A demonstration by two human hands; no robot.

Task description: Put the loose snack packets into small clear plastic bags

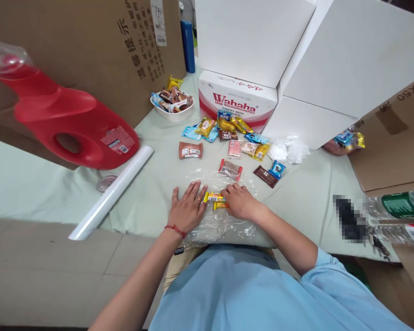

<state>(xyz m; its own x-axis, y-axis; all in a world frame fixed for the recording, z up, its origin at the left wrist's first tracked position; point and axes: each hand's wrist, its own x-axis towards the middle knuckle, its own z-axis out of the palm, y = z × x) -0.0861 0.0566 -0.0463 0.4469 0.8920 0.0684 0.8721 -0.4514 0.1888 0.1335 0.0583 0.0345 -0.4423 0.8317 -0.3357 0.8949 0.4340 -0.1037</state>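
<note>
A sheet of clear plastic wrap (224, 225) lies on the pale green cloth at the table's near edge. My left hand (187, 209) rests flat on its left part, fingers stretched out. My right hand (238, 201) is curled over two small yellow snack packets (214, 200) in the middle of the sheet, fingertips pressing on them. Just beyond the sheet lies a reddish clear-wrapped snack (230, 169).
Several snack packets (227, 133) are scattered toward a Wahaha carton (236, 101) and a white bowl (173, 112) of snacks. A roll of wrap (112, 193) and a red detergent jug (67, 122) lie left. White boxes (348, 59), crumpled plastic (290, 149) and bottles (398, 207) stand right.
</note>
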